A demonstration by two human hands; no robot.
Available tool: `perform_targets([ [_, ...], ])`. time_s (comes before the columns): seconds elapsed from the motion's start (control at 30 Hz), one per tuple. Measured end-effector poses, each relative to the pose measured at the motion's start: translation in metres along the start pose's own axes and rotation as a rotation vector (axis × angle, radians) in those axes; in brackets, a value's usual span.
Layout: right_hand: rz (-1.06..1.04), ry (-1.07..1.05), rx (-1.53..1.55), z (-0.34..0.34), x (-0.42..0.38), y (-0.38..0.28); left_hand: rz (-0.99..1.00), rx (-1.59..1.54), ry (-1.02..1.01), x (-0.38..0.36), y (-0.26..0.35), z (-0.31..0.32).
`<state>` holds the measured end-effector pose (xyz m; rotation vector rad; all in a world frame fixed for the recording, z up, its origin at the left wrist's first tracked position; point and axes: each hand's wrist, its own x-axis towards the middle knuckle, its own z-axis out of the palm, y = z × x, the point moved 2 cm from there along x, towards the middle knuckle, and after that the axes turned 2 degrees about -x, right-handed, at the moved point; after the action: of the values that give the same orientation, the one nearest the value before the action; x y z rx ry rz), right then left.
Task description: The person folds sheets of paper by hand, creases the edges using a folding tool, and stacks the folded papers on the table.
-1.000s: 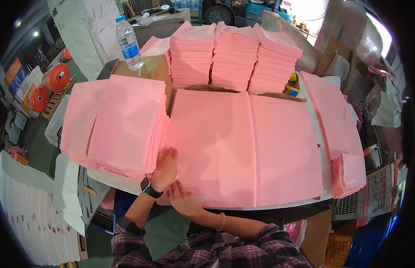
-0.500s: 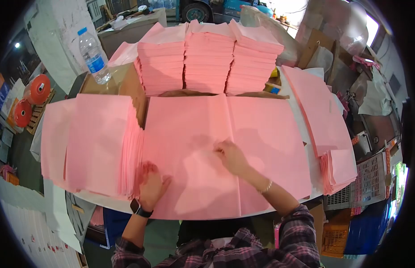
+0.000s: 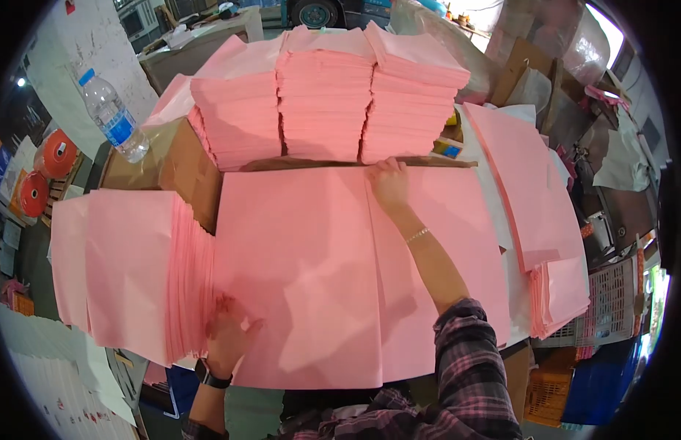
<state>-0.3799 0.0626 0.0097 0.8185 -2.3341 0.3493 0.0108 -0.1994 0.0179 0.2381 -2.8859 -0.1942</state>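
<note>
A large pink sheet [image 3: 304, 279] of paper or thin cloth-like material lies spread in front of me, with a lengthwise edge or fold right of its middle. My right hand [image 3: 389, 185] is at the far edge of this sheet, its fingers curled and pressed together on the sheet's corner by that fold. My left hand [image 3: 232, 337] rests at the near left part of the sheet, fingers apart, beside a thick stack of folded pink sheets [image 3: 135, 271]. Another layer of pink material [image 3: 443, 264] lies to the right, partly under my right forearm.
Tall piles of folded pink sheets [image 3: 326, 103] stand at the back. A water bottle [image 3: 114, 117] stands on a cardboard box [image 3: 160, 161] at left. On the right lie a long pink stack [image 3: 520, 183] and a small folded bundle [image 3: 559, 297], near a grey plastic crate [image 3: 612, 301].
My right hand has moved from the sheet's middle up to its far edge. The sheet's right part now lies flatter, its edge shifted slightly left. My left hand stays beside the left stack.
</note>
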Motion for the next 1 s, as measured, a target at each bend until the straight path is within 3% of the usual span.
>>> perform_targets([
  [0.07, -0.218, -0.009, -0.042, -0.022, -0.041, -0.010, 0.060, 0.051, 0.136, 0.001, 0.009, -0.006],
  [0.13, -0.273, -0.076, -0.036, -0.065, -0.097, -0.028, -0.173, 0.113, -0.083, 0.001, 0.017, -0.010],
  [0.17, -0.326, -0.102, -0.028, -0.097, -0.125, -0.044, -0.168, -0.002, -0.125, 0.000, 0.005, 0.001],
  [0.2, -0.338, -0.355, 0.152, -0.146, -0.154, -0.062, -0.165, -0.117, -0.154, 0.001, -0.010, 0.013],
  [0.23, -0.504, -0.132, 0.168, -0.165, -0.207, -0.071, -0.046, -0.067, -0.017, -0.002, -0.010, 0.012],
  [0.27, -0.379, -0.383, 0.447, -0.197, -0.253, -0.081, 0.073, -0.016, 0.118, -0.007, -0.009, 0.012],
  [0.33, -0.570, -0.626, 0.342, -0.270, -0.309, -0.119, -0.065, -0.054, -0.085, 0.001, -0.014, 0.016],
  [0.4, -0.467, -0.669, 0.496, -0.292, -0.321, -0.127, -0.021, -0.060, -0.104, 0.008, -0.011, 0.003],
  [0.47, -0.265, -0.679, 0.775, -0.302, -0.326, -0.132, 0.034, -0.060, -0.099, 0.012, -0.008, 0.001],
  [0.5, -0.260, -0.684, 0.774, -0.301, -0.324, -0.132, 0.039, -0.067, -0.091, 0.012, -0.009, 0.002],
  [0.57, 0.251, -0.703, 0.713, -0.287, -0.308, -0.121, 0.049, -0.075, -0.071, 0.011, -0.010, 0.002],
  [0.6, 0.254, -0.705, 0.714, -0.284, -0.295, -0.123, 0.049, -0.075, -0.074, 0.011, -0.009, 0.001],
  [0.67, 0.022, -0.697, 0.522, -0.280, -0.267, -0.133, -0.005, -0.086, -0.124, 0.014, -0.005, -0.002],
  [0.8, -0.030, -0.823, 0.443, -0.260, -0.267, -0.138, -0.028, -0.132, -0.110, 0.015, -0.009, 0.000],
  [1.0, 0.021, -0.812, 0.517, -0.255, -0.272, -0.133, 0.006, -0.118, -0.032, 0.015, -0.007, -0.001],
])
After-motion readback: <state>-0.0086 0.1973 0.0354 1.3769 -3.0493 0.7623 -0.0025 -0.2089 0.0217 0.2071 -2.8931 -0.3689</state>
